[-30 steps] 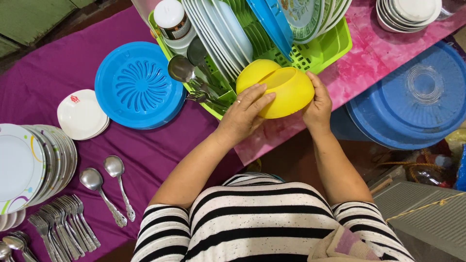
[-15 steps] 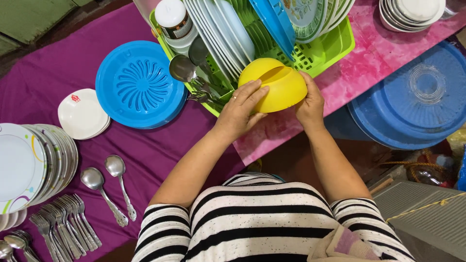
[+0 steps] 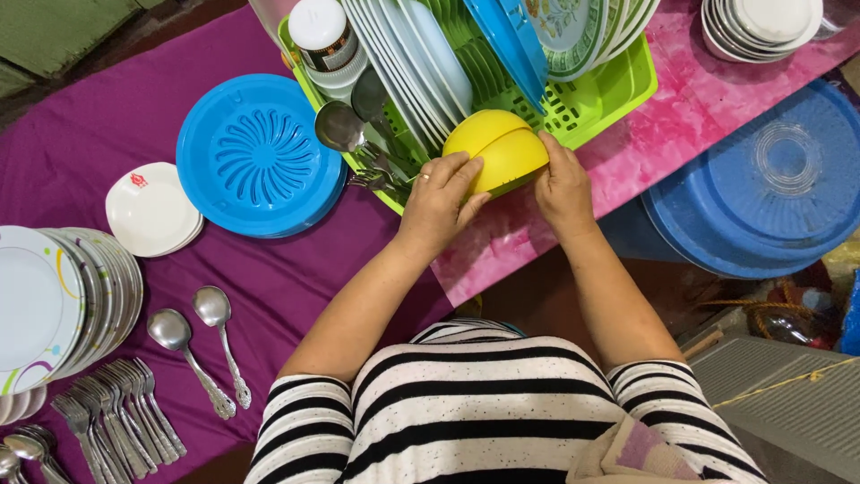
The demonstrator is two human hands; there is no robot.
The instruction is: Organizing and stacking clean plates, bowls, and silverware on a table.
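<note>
Both my hands hold a yellow bowl (image 3: 512, 159) turned upside down, nested against a second yellow bowl (image 3: 479, 130) at the front of a green dish rack (image 3: 618, 85). My left hand (image 3: 441, 199) grips its left side, my right hand (image 3: 560, 186) its right side. The rack holds upright white plates (image 3: 408, 54), a blue plate (image 3: 506, 40), patterned plates (image 3: 582, 31), large spoons (image 3: 340, 125) and a white-lidded jar (image 3: 318, 36).
Blue slotted plates (image 3: 255, 157) and small white dishes (image 3: 148, 211) lie on the purple cloth (image 3: 81, 134). Stacked plates (image 3: 54, 305), two spoons (image 3: 202, 345) and several forks (image 3: 116, 417) sit at the left. A blue basin (image 3: 761, 193) stands right; white bowls (image 3: 761, 25) are behind.
The yellow bowl has been tipped over from open-side-up to upside down and moved slightly toward the rack, both hands following it.
</note>
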